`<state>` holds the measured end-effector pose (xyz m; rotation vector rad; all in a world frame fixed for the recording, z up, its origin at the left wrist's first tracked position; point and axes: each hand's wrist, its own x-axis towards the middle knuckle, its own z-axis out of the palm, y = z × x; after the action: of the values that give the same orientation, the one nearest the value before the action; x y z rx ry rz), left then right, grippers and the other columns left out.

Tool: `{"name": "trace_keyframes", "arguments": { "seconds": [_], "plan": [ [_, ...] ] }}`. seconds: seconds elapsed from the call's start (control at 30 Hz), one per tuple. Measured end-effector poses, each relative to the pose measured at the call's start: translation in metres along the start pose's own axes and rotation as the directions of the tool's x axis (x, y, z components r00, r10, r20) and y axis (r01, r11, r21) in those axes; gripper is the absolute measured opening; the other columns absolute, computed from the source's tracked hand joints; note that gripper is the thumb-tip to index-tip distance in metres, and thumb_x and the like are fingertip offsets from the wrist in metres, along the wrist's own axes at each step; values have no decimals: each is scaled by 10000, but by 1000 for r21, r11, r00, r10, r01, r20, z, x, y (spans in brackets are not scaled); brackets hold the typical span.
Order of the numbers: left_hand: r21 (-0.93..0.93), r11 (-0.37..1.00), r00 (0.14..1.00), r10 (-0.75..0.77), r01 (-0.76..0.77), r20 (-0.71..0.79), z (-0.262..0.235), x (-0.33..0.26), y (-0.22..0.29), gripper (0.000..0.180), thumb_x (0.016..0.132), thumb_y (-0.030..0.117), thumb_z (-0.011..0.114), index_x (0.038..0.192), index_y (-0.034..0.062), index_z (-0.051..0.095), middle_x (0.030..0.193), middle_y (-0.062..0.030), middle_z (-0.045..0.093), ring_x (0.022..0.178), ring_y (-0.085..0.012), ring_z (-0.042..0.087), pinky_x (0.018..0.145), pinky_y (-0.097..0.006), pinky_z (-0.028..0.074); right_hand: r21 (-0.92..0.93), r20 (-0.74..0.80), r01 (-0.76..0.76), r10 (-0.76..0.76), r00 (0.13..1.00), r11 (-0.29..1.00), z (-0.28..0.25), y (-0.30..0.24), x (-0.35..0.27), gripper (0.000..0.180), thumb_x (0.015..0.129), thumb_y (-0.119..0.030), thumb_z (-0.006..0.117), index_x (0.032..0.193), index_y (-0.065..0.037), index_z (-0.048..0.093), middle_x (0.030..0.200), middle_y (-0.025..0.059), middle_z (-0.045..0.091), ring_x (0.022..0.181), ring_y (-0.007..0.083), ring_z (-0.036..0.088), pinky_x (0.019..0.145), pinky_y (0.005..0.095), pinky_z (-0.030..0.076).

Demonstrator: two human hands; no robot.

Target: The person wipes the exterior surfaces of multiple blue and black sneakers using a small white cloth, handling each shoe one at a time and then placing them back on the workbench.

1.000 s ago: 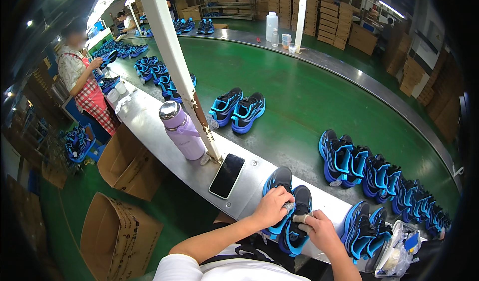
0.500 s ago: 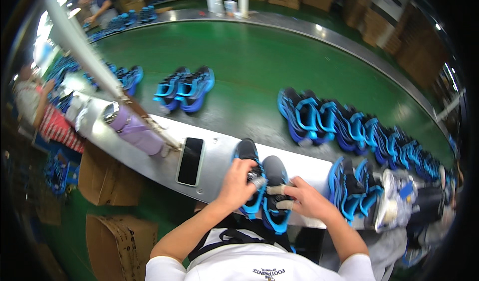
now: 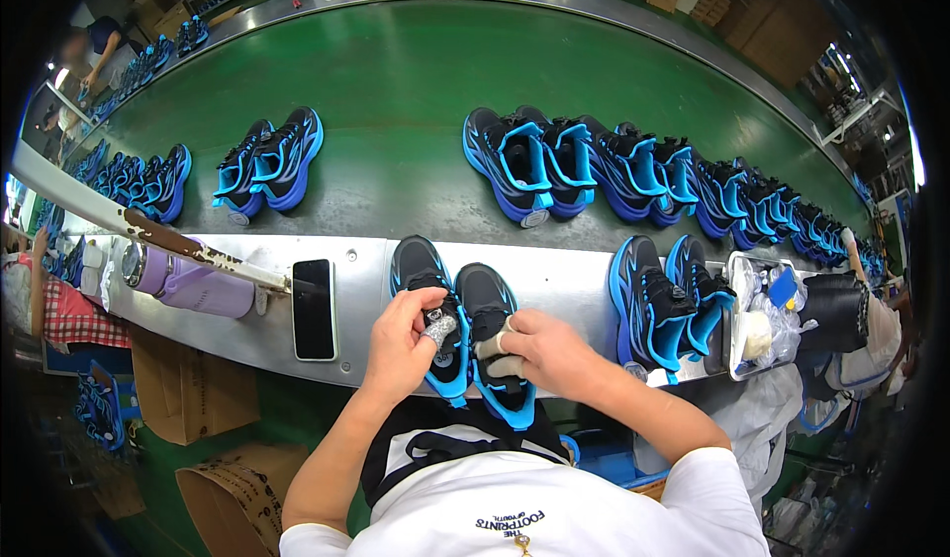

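Note:
A pair of black and blue sneakers stands side by side at the bench's near edge, toes pointing away from me. My left hand (image 3: 404, 341) is closed at the tongue and laces of the left sneaker (image 3: 414, 260), thumb and fingers pinched together. A silvery wrap covers one of its digits. My right hand (image 3: 539, 351) grips the right sneaker (image 3: 483, 288) at its tongue and opening, with pale finger covers on its fingers. Both hands partly hide the laces, so I cannot make out exactly what the fingertips hold.
A phone (image 3: 314, 310) and a purple bottle (image 3: 203, 282) lie left on the metal bench (image 3: 371, 260). Another sneaker pair (image 3: 643, 295) stands right, beside a tray (image 3: 737, 359) of plastic bags. Sneakers line the green belt (image 3: 396, 82). Cardboard boxes (image 3: 193, 389) stand lower left.
My view has shifted, so the bench and belt appear more level and the shoes sit further left in the picture. Both hands stay at the same two sneakers.

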<state>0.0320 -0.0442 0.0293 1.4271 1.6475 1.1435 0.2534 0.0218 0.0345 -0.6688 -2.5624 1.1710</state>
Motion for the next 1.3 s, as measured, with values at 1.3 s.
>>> {"name": "trace_keyframes", "arguments": {
  "seconds": [1.3],
  "plan": [
    [-654,281,679,-539,703,498,94,-69,12,234,967,71,477,1157,-6,590,1155,-173,661,860,-154,663,742,-280,535,251,-41,-169,185,982,953,-4,29,-7,360,812,-113,704,1169,-116,654,884,94,522,843,273,562,750,353,467]
  ]
}}
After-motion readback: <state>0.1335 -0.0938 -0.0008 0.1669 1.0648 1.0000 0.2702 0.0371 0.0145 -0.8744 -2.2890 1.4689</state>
